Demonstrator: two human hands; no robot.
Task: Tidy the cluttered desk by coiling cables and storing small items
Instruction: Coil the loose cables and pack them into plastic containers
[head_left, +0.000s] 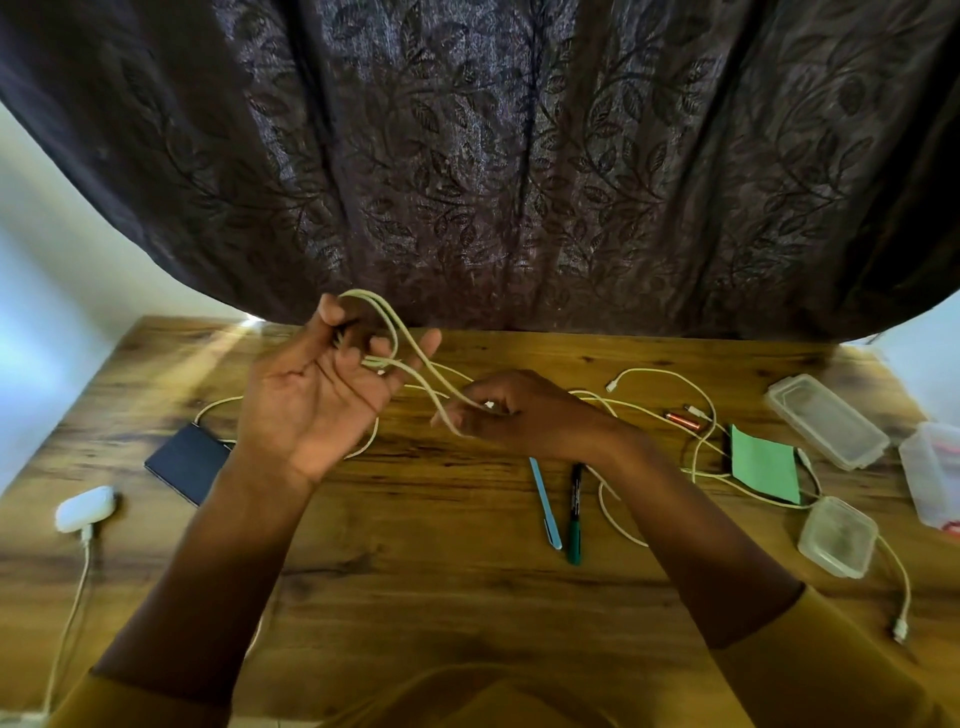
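Head view, looking down at a wooden surface with a dark leaf-patterned curtain hanging behind it.

The left hand is raised palm-up above the surface, its fingers loosely curled round loops of a pale cable. The right hand, just right of the left hand, pinches the same cable between thumb and fingertips, and the strand runs taut between the two hands.

Right of the right hand, more pale cables lie tangled on the surface, with a small copper-coloured battery among them. Further right sit a green card, a long clear box, a small square clear box and, at the edge, another clear box.

Below the right hand lie a blue pen and a green marker, side by side.

Below and left of the left hand lies a dark flat device; further left, a white charger with its cord trailing toward the near edge.
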